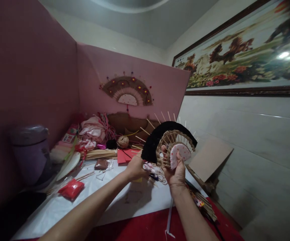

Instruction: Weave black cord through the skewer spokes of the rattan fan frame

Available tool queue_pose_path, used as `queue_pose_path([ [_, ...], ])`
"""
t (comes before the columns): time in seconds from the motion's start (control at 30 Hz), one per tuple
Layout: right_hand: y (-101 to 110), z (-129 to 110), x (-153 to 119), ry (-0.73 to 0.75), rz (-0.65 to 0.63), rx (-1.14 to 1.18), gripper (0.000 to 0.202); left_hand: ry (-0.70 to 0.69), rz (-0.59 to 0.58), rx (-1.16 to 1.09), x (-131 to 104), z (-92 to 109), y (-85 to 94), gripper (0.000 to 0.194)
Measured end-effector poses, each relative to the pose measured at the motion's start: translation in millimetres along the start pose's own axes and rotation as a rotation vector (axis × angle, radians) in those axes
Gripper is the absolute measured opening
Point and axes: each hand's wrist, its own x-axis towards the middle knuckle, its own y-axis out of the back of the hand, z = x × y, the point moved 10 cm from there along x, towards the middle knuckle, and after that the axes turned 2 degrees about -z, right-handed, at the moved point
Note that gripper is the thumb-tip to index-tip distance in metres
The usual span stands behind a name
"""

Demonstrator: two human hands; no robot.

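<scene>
My right hand [176, 170] grips a half-round fan [151, 144] at its white, red-dotted base piece [181, 152], thumb in front and fingers behind. Black material forms a wide arc on the fan, with braided tan cord inside it and thin sticks poking out past the edge. Close to the fan's lower left end is my left hand [136, 169], its fingers curled near the black strand there. What those fingers hold, if anything, is hidden.
A finished-looking fan [127, 90] hangs on the pink board [160, 77]. Sticks [99, 154], red paper [122, 157], a twine ball [123, 141], pink cloth [93, 129] and a red packet [71, 189] lie on the white sheet [94, 201]. A lidded bin [31, 154] stands left.
</scene>
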Motion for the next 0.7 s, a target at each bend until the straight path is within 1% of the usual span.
queue_pose_path([
  [0.03,0.6,-1.0,1.2,0.002,-0.008,-0.013,0.028,0.005,-0.035,-0.023,3.7,2.6,-9.2,0.044],
  [0.07,1.6,-3.0,2.6,0.011,-0.013,-0.021,0.028,0.008,-0.060,-0.037,2.3,6.4,-16.7,0.041],
  [0.1,2.9,-5.8,4.2,0.025,-0.017,-0.025,0.029,0.009,-0.072,-0.037,-4.1,10.9,-21.8,0.038],
  [0.17,5.3,-11.5,6.8,0.057,-0.021,-0.021,0.031,0.010,-0.078,0.004,-28.5,20.4,-24.5,0.031],
  [0.2,6.6,-14.1,7.5,0.074,-0.020,-0.017,0.031,0.019,-0.063,0.050,-44.0,24.0,-20.7,0.025],
  [0.27,10.3,-17.1,8.0,0.098,0.005,-0.021,0.032,0.027,-0.030,0.138,-74.8,30.2,-7.2,0.021],
  [0.33,17.0,-17.6,7.5,0.109,0.067,-0.039,0.032,0.015,-0.042,0.214,-98.6,34.0,6.2,0.014],
  [0.37,20.6,-17.4,7.2,0.112,0.103,-0.047,0.031,0.033,-0.065,0.261,-107.2,31.8,11.8,0.018],
  [0.43,26.6,-18.3,7.0,0.129,0.157,-0.049,0.029,0.097,-0.110,0.352,-119.9,22.8,22.3,0.023],
  [0.5,30.2,-21.4,7.6,0.162,0.186,-0.039,0.028,0.153,-0.140,0.407,-130.0,15.7,31.3,0.023],
  [0.53,31.1,-22.7,8.1,0.173,0.192,-0.037,0.028,0.156,-0.143,0.415,-134.5,15.7,35.1,0.022],
  [0.63,33.4,-24.8,9.2,0.186,0.208,-0.030,0.030,0.085,-0.116,0.366,-146.3,27.0,41.0,0.022],
  [0.7,34.9,-24.6,9.4,0.184,0.217,-0.024,0.032,-0.047,-0.107,0.317,-152.1,41.3,37.0,0.022],
])
